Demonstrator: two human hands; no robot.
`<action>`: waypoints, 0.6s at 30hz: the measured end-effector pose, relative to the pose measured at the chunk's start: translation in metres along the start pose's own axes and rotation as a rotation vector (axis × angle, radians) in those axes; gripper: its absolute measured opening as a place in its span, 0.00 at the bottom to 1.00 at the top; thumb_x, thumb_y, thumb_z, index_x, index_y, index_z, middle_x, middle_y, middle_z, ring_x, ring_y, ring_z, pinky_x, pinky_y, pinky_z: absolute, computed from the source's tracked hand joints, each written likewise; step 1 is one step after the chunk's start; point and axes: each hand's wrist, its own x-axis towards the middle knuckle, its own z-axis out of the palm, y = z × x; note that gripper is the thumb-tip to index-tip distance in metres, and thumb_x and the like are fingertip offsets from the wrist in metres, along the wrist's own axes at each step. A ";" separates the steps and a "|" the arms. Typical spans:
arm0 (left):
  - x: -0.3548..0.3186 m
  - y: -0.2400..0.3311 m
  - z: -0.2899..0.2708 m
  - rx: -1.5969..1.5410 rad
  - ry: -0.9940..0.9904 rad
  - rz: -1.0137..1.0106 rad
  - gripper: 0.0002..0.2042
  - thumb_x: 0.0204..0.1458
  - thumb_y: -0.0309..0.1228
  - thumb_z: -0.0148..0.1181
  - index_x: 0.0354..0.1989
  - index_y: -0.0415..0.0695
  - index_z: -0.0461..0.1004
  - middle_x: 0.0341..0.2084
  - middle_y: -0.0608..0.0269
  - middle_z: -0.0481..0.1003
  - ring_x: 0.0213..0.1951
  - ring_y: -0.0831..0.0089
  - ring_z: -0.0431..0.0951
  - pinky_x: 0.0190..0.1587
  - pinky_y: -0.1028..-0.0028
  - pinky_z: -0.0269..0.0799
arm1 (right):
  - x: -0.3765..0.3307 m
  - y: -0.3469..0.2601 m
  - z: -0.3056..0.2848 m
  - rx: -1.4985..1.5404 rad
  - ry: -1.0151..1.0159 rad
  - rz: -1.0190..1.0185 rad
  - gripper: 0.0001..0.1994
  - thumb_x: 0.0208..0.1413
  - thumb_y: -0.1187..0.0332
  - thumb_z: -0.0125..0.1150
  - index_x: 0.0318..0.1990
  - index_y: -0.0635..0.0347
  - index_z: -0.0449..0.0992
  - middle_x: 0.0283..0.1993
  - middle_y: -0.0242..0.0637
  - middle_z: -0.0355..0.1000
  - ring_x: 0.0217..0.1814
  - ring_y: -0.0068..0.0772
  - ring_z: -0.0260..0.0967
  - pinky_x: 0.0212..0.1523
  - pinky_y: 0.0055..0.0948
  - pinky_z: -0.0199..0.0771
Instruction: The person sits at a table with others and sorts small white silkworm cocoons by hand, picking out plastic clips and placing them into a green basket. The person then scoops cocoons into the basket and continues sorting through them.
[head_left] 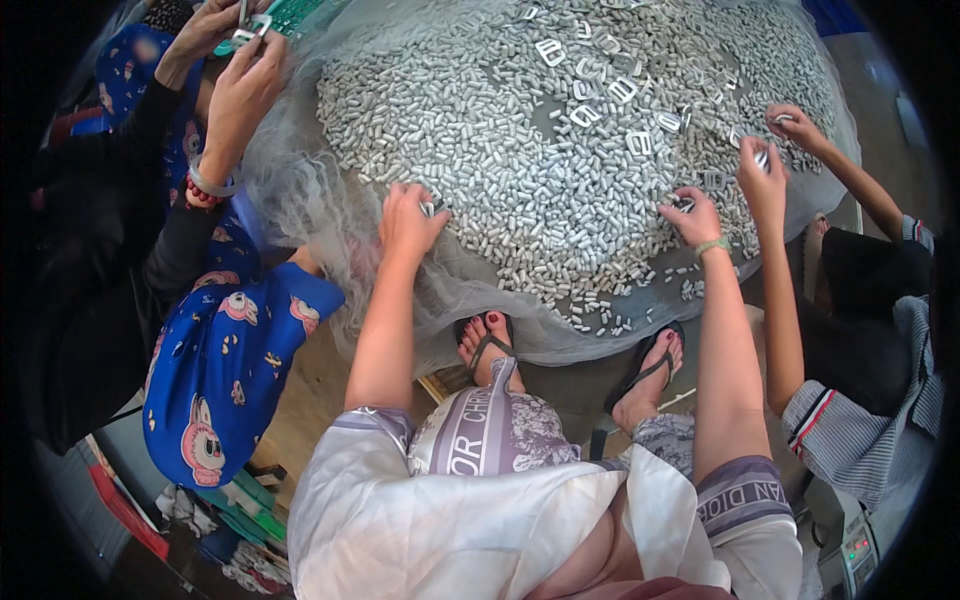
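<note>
A wide heap of small silvery cylinder-shaped pieces (470, 130) spreads in front of me over a translucent sheet. My left hand (405, 222) is at the heap's near left edge, fingers closed around a small silvery metal piece (428, 209). At the near right side, my right hand (697, 217) pinches another small silvery piece (685, 206), mostly covered by the fingers. Several flat metal slide buckles (622, 91) lie on the heap beyond my hands, towards the far middle and right.
On the left, a co-worker's hand (243, 100) holds a metal buckle (251, 31) beside a green basket (298, 14). At right, another co-worker's hands (765, 185) hold small metal parts above the heap. Bunched netting (320, 215) borders the left edge. My sandalled feet (490, 345) are near the sheet.
</note>
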 end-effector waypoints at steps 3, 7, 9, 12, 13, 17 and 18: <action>-0.001 -0.001 0.004 -0.195 0.052 -0.012 0.20 0.33 0.36 0.70 0.34 0.45 0.69 0.37 0.58 0.68 0.42 0.57 0.69 0.43 0.63 0.66 | -0.007 0.003 0.001 -0.018 -0.056 -0.034 0.23 0.34 0.63 0.70 0.40 0.59 0.70 0.30 0.42 0.71 0.34 0.35 0.70 0.36 0.33 0.69; 0.001 -0.008 0.013 -0.220 0.053 0.062 0.16 0.35 0.28 0.66 0.34 0.44 0.68 0.34 0.58 0.70 0.39 0.58 0.70 0.42 0.65 0.67 | -0.007 0.008 -0.006 0.202 -0.201 0.096 0.23 0.34 0.73 0.64 0.43 0.58 0.66 0.33 0.40 0.67 0.31 0.30 0.68 0.26 0.31 0.73; 0.007 -0.017 0.019 -0.376 -0.029 0.067 0.14 0.36 0.23 0.60 0.34 0.44 0.68 0.31 0.61 0.69 0.35 0.62 0.71 0.36 0.67 0.68 | -0.015 0.005 -0.020 0.578 -0.254 0.388 0.22 0.37 0.76 0.59 0.45 0.56 0.64 0.33 0.36 0.66 0.31 0.29 0.66 0.30 0.29 0.76; 0.014 -0.011 0.000 -0.875 -0.157 -0.132 0.12 0.36 0.19 0.53 0.33 0.43 0.67 0.29 0.64 0.68 0.30 0.70 0.70 0.28 0.72 0.67 | -0.023 -0.017 -0.040 1.064 -0.203 0.475 0.20 0.39 0.78 0.53 0.44 0.58 0.64 0.38 0.42 0.68 0.40 0.38 0.71 0.27 0.30 0.80; 0.017 -0.003 -0.010 -1.088 -0.202 -0.229 0.12 0.35 0.18 0.51 0.32 0.43 0.68 0.29 0.65 0.68 0.29 0.73 0.70 0.26 0.73 0.66 | -0.023 -0.018 -0.043 1.228 -0.174 0.480 0.19 0.40 0.78 0.53 0.44 0.58 0.64 0.39 0.43 0.69 0.42 0.41 0.72 0.27 0.30 0.80; 0.028 0.033 -0.019 -1.420 -0.378 -0.056 0.17 0.36 0.21 0.50 0.39 0.41 0.70 0.30 0.62 0.69 0.30 0.72 0.71 0.25 0.77 0.66 | -0.019 -0.030 -0.035 1.368 -0.153 0.500 0.17 0.40 0.77 0.52 0.42 0.58 0.66 0.38 0.41 0.70 0.43 0.41 0.72 0.29 0.28 0.78; 0.037 0.036 -0.008 -1.503 -0.467 -0.082 0.19 0.36 0.22 0.50 0.42 0.40 0.70 0.35 0.56 0.71 0.32 0.70 0.72 0.25 0.75 0.69 | -0.012 -0.020 -0.027 1.286 -0.189 0.474 0.15 0.41 0.74 0.56 0.42 0.57 0.69 0.37 0.39 0.71 0.37 0.34 0.72 0.24 0.23 0.74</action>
